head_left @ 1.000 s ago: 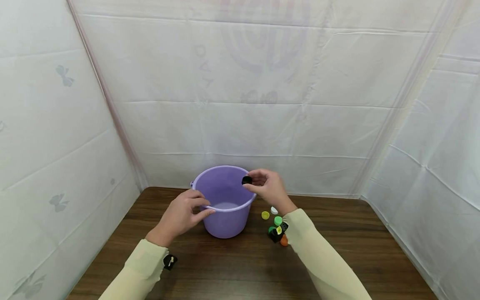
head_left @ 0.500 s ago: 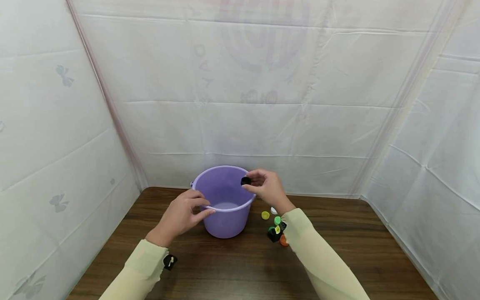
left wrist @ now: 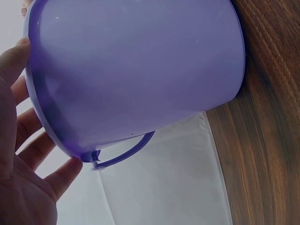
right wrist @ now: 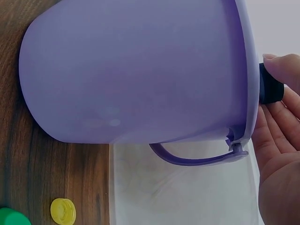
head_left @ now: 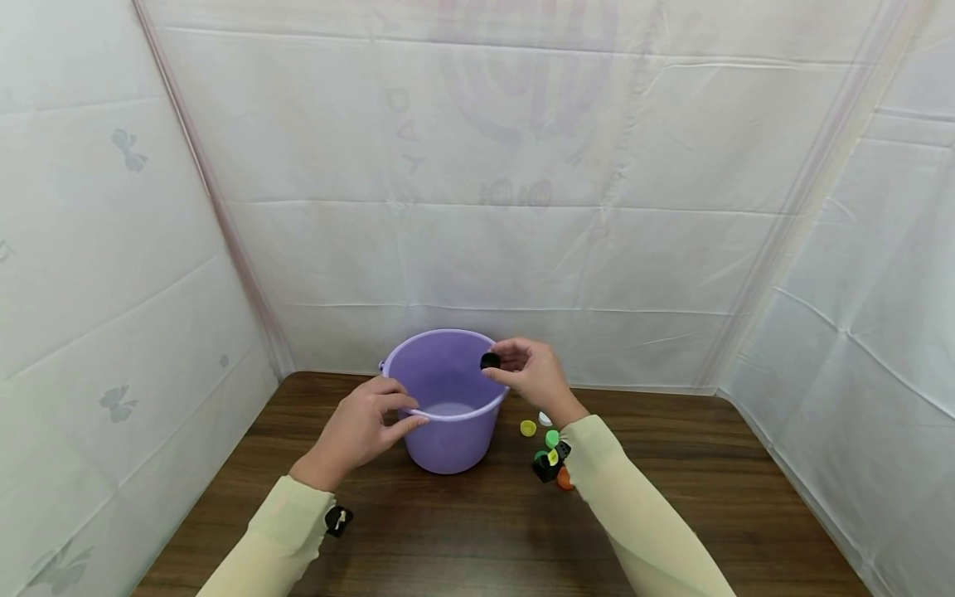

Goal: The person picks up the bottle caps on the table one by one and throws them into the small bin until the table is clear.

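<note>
A purple bucket (head_left: pixel 451 448) stands upright on the table. My left hand (head_left: pixel 366 423) grips its near-left rim, thumb outside and fingers over the inner side. The left wrist view shows that thumb (left wrist: pixel 14 61) against the outer wall. My right hand (head_left: pixel 533 373) holds a black bottle cap (head_left: pixel 490 361) between thumb and fingers, over the bucket's right rim. In the right wrist view the black cap (right wrist: pixel 270 84) appears just above the rim, its hollow side turned away. The bucket's handle (right wrist: pixel 197 161) hangs down along the far side.
Right of the bucket lie a yellow cap (head_left: pixel 528 429), a white cap (head_left: pixel 545 419), a light green cap (head_left: pixel 552 439), a darker green cap (head_left: pixel 540 456) and an orange cap (head_left: pixel 564 479), partly behind my right wrist. White cloth walls (head_left: pixel 485 257) enclose the wooden table (head_left: pixel 448 539).
My right hand has shifted very slightly left and down with the black cap still held. The left hand and the bucket have not moved.
</note>
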`<state>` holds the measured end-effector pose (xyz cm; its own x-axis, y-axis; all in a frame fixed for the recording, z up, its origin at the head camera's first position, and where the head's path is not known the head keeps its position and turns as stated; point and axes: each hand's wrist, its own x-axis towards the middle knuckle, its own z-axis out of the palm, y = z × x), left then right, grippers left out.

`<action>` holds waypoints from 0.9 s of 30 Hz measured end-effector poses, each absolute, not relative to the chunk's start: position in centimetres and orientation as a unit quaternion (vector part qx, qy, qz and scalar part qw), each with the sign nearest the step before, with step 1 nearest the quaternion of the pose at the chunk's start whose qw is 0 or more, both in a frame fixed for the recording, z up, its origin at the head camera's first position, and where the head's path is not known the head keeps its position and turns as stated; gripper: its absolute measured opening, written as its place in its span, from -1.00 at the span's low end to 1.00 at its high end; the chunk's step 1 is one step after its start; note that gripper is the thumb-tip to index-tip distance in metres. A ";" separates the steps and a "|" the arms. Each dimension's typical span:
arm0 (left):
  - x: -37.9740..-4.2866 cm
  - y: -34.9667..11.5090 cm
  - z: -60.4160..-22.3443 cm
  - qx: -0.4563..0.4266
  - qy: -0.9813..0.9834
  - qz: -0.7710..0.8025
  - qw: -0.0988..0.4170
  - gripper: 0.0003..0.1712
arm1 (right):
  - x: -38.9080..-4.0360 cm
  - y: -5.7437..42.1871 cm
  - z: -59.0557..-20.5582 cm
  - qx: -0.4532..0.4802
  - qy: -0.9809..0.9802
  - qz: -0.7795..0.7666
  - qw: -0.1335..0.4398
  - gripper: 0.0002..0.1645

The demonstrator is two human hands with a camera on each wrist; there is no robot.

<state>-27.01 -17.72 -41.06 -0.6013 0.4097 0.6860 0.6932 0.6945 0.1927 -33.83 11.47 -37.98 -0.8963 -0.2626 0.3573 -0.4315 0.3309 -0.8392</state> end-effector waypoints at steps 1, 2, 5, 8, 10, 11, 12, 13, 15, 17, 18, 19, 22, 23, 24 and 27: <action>-27.0 -17.7 -41.0 -0.318 -0.866 -0.227 0.312 -0.78 | -33.8 11.5 -38.0 0.213 -0.812 0.537 0.079 -0.57; -27.0 -17.7 -41.0 -0.317 -0.867 -0.226 0.312 -0.78 | -33.8 11.5 -38.0 0.214 -0.812 0.537 0.079 -0.57; -27.0 -17.7 -41.0 -0.316 -0.868 -0.226 0.310 -0.78 | -33.9 11.5 -38.1 0.216 -0.811 0.538 0.081 -0.58; -26.9 -17.7 -40.9 -0.315 -0.869 -0.226 0.308 -0.78 | -33.9 11.5 -38.1 0.219 -0.808 0.541 0.082 -0.58; -26.9 -17.7 -40.9 -0.313 -0.870 -0.227 0.306 -0.78 | -33.9 11.5 -38.2 0.222 -0.806 0.543 0.082 -0.58; -26.9 -17.7 -40.9 -0.312 -0.871 -0.227 0.305 -0.78 | -33.9 11.5 -38.2 0.223 -0.805 0.544 0.082 -0.58; -26.9 -17.7 -40.9 -0.311 -0.871 -0.227 0.305 -0.78 | -33.9 11.5 -38.2 0.223 -0.804 0.545 0.082 -0.58; -26.9 -17.7 -40.9 -0.311 -0.871 -0.227 0.304 -0.78 | -33.9 11.5 -38.2 0.224 -0.804 0.545 0.081 -0.57; -26.9 -17.7 -40.9 -0.311 -0.871 -0.226 0.305 -0.78 | -33.9 11.5 -38.2 0.224 -0.804 0.546 0.081 -0.58; -26.9 -17.7 -40.9 -0.312 -0.870 -0.227 0.306 -0.78 | -34.0 11.5 -38.2 0.223 -0.804 0.545 0.080 -0.58; -27.0 -17.7 -40.9 -0.313 -0.870 -0.226 0.307 -0.78 | -34.0 11.5 -38.2 0.222 -0.805 0.545 0.080 -0.59; -27.0 -17.7 -40.9 -0.314 -0.869 -0.226 0.307 -0.78 | -34.0 11.5 -38.2 0.221 -0.805 0.544 0.080 -0.59; -27.0 -17.7 -40.9 -0.316 -0.869 -0.225 0.308 -0.78 | -34.0 11.4 -38.2 0.220 -0.806 0.544 0.080 -0.59; -27.0 -17.7 -40.9 -0.316 -0.869 -0.225 0.308 -0.78 | -34.0 11.4 -38.1 0.220 -0.805 0.545 0.080 -0.59; -27.0 -17.7 -40.9 -0.316 -0.869 -0.224 0.308 -0.78 | -34.0 11.4 -38.1 0.219 -0.805 0.546 0.080 -0.60; -27.0 -17.7 -40.9 -0.315 -0.870 -0.223 0.307 -0.78 | -33.9 11.4 -38.1 0.222 -0.805 0.544 0.081 -0.58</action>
<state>-27.02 -17.71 -40.93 -0.6122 0.4110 0.6754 0.6857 0.7014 0.1947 -33.94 11.39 -38.06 -0.8884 -0.2689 0.3721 -0.4455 0.3089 -0.8403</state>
